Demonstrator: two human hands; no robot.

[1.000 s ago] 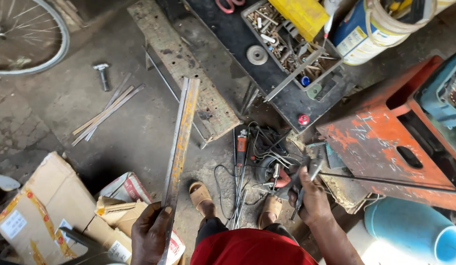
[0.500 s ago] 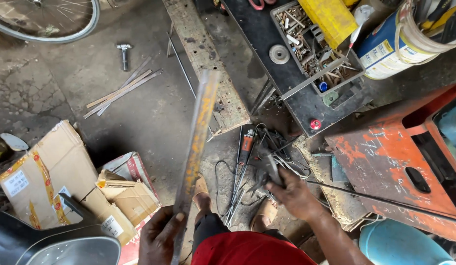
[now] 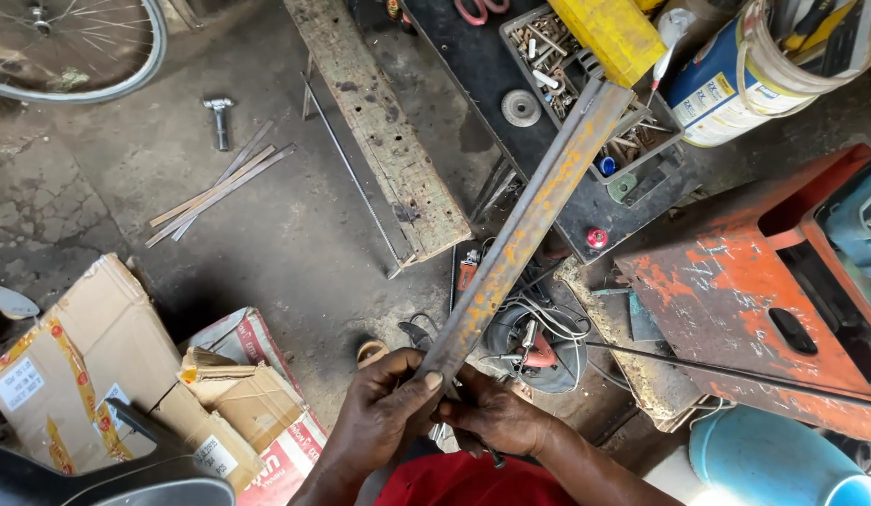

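Both hands, left hand [image 3: 384,412] and right hand [image 3: 491,417], now grip the rusty bar [image 3: 524,225]; right seemingly joined.

Brown cardboard boxes [image 3: 98,375] lower left

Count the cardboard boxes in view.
2. A large box lies at the lower left; a smaller box sits just right of it, by the red-and-white sack. Others may be hidden.

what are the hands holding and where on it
Both the left hand and the right hand grip a long rusty metal bar at its near end; the far end points away over the tool tray.
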